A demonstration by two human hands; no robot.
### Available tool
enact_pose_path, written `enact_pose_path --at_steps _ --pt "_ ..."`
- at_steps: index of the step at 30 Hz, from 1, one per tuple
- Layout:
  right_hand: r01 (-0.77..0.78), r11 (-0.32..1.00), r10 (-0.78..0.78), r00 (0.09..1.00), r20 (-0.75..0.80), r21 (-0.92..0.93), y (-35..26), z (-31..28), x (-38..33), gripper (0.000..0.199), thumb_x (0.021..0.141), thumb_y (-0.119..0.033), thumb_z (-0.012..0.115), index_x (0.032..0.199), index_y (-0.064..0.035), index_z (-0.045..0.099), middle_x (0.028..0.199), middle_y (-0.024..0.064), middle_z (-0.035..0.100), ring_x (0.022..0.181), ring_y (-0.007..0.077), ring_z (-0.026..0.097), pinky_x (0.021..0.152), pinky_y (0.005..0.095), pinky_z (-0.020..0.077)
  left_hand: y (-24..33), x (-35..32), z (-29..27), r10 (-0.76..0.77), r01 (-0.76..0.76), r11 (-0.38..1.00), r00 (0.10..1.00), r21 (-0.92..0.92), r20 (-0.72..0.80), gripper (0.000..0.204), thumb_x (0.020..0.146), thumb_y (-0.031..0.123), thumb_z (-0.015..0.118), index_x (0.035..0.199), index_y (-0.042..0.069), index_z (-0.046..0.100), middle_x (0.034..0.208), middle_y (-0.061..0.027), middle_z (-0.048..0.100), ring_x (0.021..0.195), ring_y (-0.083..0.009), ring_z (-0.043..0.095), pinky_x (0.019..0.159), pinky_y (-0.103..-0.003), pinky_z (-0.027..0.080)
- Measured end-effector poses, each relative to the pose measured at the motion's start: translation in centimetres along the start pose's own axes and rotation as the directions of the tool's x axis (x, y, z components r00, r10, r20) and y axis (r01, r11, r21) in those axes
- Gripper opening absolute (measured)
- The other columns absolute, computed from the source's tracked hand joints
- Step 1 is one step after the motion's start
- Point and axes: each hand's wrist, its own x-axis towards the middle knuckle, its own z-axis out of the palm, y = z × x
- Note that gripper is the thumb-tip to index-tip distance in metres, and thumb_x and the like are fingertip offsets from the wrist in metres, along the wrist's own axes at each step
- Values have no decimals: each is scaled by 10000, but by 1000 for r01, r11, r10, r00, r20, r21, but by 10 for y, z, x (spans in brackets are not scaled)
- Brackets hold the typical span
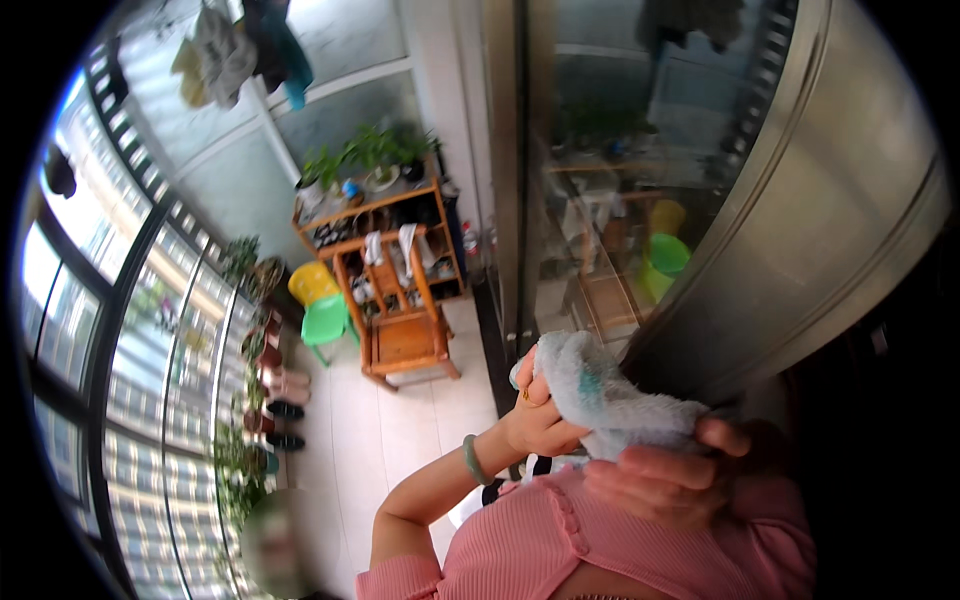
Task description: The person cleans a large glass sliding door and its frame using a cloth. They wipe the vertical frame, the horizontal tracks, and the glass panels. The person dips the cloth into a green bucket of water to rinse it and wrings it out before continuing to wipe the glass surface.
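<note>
Pink-sleeved arms are rising from the lower edge of the frame; the right hand (665, 478) is pinching the pale towel (610, 400) from below, the left hand (537, 415) gripping its left end, long axis running upper-left to lower-right, right of centre.

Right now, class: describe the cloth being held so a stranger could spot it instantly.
Start at the tall glass door. In front of its lower edge, the left hand and right hand hold a fluffy pale cloth. Only it has a teal patch.
</note>
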Motion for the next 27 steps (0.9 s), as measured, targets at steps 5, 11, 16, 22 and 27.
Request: enact_pose_path --at_steps 5,11,16,22,27 --pt "-86 972 120 982 148 -217 -6 8 53 197 864 -170 634 1004 -106 757 1079 -2 745 1135 110 646 777 312 408 -10 53 -41 240 -176 905 963 387 -123 430 695 107 658 1121 162 686 1227 -104 609 1325 -400 414 1156 -645 160" --pt "-44 875 213 929 302 -481 -4 6 125 185 838 -110 659 991 -69 756 1082 23 721 1160 155 634 714 320 429 -33 107 -67 366 -256 885 900 390 -239 381 793 81 630 1159 169 687 1286 -93 600 1385 -383 356 1168 -629 127" --pt "54 818 230 882 412 -573 -1 13 159 187 833 -95 668 996 -50 748 1096 57 703 1176 196 631 757 340 450 -45 127 -64 373 -257 906 861 336 -346 364 829 111 635 1187 160 681 1318 -95 591 1388 -350 374 1159 -622 169" --pt "-54 784 407 798 445 -619 -10 37 152 168 828 -127 696 957 -24 732 1124 68 681 1185 215 620 846 390 477 -78 113 -27 353 -309 932 889 187 -292 428 811 115 638 1237 141 656 1343 -109 559 1391 -362 379 1158 -623 184" --pt "-115 750 483 768 421 -651 -12 54 156 209 827 -144 707 1005 -39 738 1153 29 672 1186 210 610 874 394 466 -96 115 -20 356 -344 934 888 92 -290 444 789 109 664 1231 155 653 1351 -119 537 1408 -380 342 1154 -644 194"
